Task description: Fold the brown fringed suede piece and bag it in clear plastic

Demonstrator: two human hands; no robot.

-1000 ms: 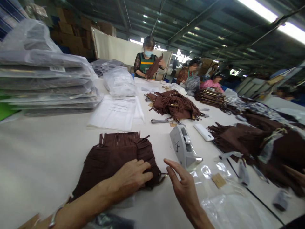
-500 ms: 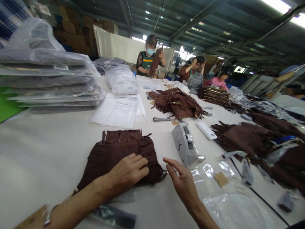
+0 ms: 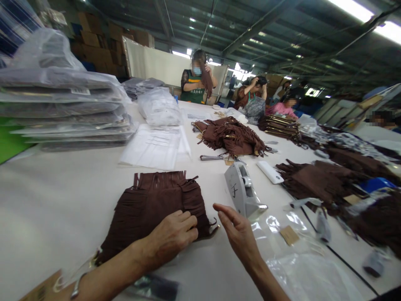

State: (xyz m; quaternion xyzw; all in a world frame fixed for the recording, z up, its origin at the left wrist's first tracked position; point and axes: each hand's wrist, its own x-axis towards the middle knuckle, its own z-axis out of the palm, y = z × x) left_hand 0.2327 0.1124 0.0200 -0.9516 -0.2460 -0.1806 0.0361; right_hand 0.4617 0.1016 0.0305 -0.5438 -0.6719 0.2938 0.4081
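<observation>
A dark brown fringed bag (image 3: pixel 156 205) lies flat on the white table (image 3: pixel 69 196), its fringe spread at the top and sides. My left hand (image 3: pixel 180 230) rests over the bag's lower right part, fingers curled in; what they hold, if anything, is hidden under them. Just right of the bag, my right hand (image 3: pixel 234 223) is raised with thumb and fingers apart and nothing between them. Beyond that hand stands a grey tape dispenser (image 3: pixel 239 188). A brown tag (image 3: pixel 289 235) and clear plastic bags (image 3: pixel 313 276) lie to the right.
Plastic-wrapped packages (image 3: pixel 62 108) are stacked high at left. White plastic sheets (image 3: pixel 153 146) and a pile of brown fringed bags (image 3: pixel 232 136) sit farther back. A white phone-like object (image 3: pixel 269 172) and more brown bags (image 3: pixel 319 179) are at right. Several people work across the table.
My left hand has shifted slightly down and right over the bag. My right hand stays almost the same. Across the table, a person has moved a brown piece closer to the face.
</observation>
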